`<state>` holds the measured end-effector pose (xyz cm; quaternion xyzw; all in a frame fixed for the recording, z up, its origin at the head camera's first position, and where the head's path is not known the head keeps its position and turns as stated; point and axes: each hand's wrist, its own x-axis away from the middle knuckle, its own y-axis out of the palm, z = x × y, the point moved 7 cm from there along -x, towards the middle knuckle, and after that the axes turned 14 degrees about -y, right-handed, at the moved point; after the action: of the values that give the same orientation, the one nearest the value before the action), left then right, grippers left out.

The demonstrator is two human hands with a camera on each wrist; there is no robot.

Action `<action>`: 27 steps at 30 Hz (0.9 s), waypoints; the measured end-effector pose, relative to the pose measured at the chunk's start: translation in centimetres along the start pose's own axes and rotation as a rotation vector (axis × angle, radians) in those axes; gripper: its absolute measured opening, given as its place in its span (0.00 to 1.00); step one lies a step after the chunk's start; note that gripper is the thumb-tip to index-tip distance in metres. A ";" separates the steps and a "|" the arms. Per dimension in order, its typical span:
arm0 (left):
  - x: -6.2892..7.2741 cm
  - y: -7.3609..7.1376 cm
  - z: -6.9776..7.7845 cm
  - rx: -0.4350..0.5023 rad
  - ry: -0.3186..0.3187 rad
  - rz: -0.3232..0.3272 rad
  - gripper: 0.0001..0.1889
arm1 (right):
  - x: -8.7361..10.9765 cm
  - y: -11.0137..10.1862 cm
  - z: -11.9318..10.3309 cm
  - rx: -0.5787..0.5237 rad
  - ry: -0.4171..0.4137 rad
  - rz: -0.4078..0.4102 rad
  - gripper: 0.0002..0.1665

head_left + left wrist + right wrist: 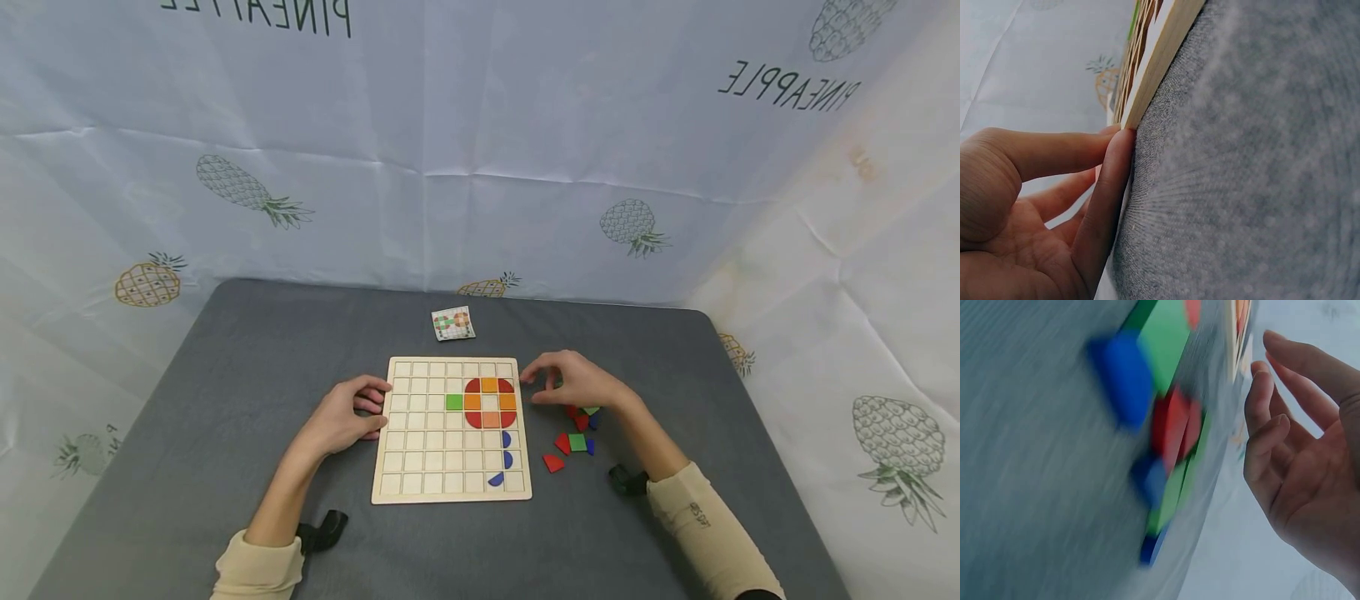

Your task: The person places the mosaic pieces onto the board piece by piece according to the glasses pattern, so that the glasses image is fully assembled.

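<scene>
1. Nearest: L sleeve (258,567) and R sleeve (712,533), beige, w/ a black wrist device (324,532) by the L one & another at the R wrist.
2. Loose pcs R of the board, on the grey table (450,550): red pc (553,463) nearest, then green sq. (577,442) btwn another red & a blue, more red/green/blue farther up by the R wrist.
3. Board (412,462), pale wood w/ grid, lies flat mid-table. Three blue half-rounds (507,460) sit nr its R side, lowest one tilted.
4. L hand (341,421) at board's L edge: thumb & index tips apart along it, touching; gap moderate.
5. On upper R of grid: ring of red corner pcs (508,419) & orange sqs. (472,402) around a bare cell; green tile (454,402) just L of it.
6. R hand (573,379) just off board's upper R edge, nr the loose pcs: fingers bent, thumb–index gap narrow-ish, holding nothing visible.
7. Printed card (453,323) beyond board.
8. Farthest: pineapple-print curtain (375,225).
</scene>
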<state>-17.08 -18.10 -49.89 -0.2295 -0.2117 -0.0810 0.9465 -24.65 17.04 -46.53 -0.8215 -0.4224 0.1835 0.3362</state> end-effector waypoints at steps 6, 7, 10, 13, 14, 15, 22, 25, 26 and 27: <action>0.0 0.0 0.0 -0.003 -0.002 0.003 0.25 | 3.0 -1.5 2.1 0.009 0.075 0.025 0.17; 0.0 0.0 0.0 -0.002 -0.003 0.003 0.25 | 3.4 -1.7 2.4 0.011 0.085 0.030 0.17; 0.0 0.0 0.0 -0.001 -0.002 0.002 0.25 | 4.5 -2.2 3.2 0.020 0.092 0.045 0.17; 0.0 0.0 0.1 -0.001 -0.001 0.002 0.25 | 5.1 -2.6 3.9 0.024 0.086 0.054 0.17; 0.0 0.0 0.1 -0.002 -0.001 0.002 0.25 | 5.2 -2.6 4.1 0.023 0.084 0.054 0.18; 0.0 0.0 0.1 -0.004 -0.001 0.004 0.25 | 5.2 -2.6 4.2 0.021 0.083 0.052 0.18; 0.0 0.0 0.0 0.001 0.000 -0.001 0.25 | 4.6 -2.5 4.7 0.016 0.082 0.042 0.17; 0.0 0.0 0.0 0.003 -0.002 -0.003 0.25 | 4.1 -2.4 4.7 0.021 0.086 0.036 0.16; 0.0 0.0 0.0 0.004 -0.002 -0.003 0.25 | 3.9 -2.4 4.7 0.027 0.090 0.033 0.16; 0.0 0.0 0.0 0.004 -0.001 -0.002 0.25 | 3.8 -2.4 4.7 0.034 0.095 0.031 0.16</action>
<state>-17.10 -18.10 -49.88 -0.2274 -0.2128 -0.0814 0.9468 -26.55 23.03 -48.21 -0.8299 -0.3902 0.1568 0.3667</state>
